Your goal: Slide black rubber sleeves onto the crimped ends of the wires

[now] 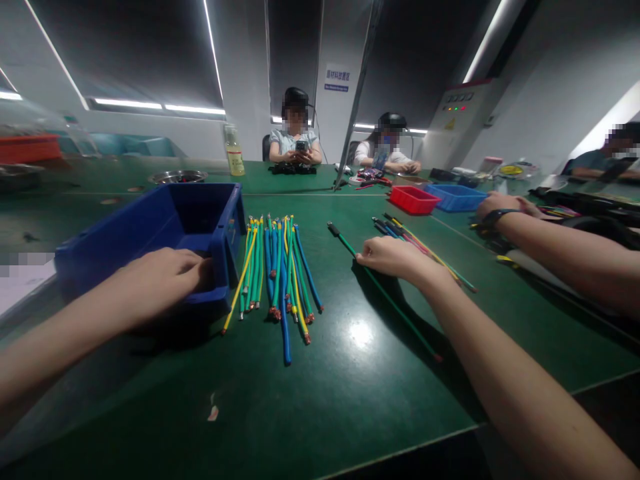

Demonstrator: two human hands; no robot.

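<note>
Presently, in the head view, my left hand (pixel 167 273) rests palm-down, fingers loosely spread, on the near rim of the blue bin (pixel 150 230), gripping nothing. My right hand (pixel 393 257), right of the bin, has its fingertips closed on a long green wire (pixel 385 297) lying on the desk (pixel 350 400). Risk: I judge a careless pull could sweep it into the wire bundle (pixel 275 280) just beside the bin. The wire looks thin, straight and dark-tipped.

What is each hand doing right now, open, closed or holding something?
Left hand: lies palm down on the front rim of the blue bin, holding nothing visible.
Right hand: fingers closed on the long green wire on the table.
</note>
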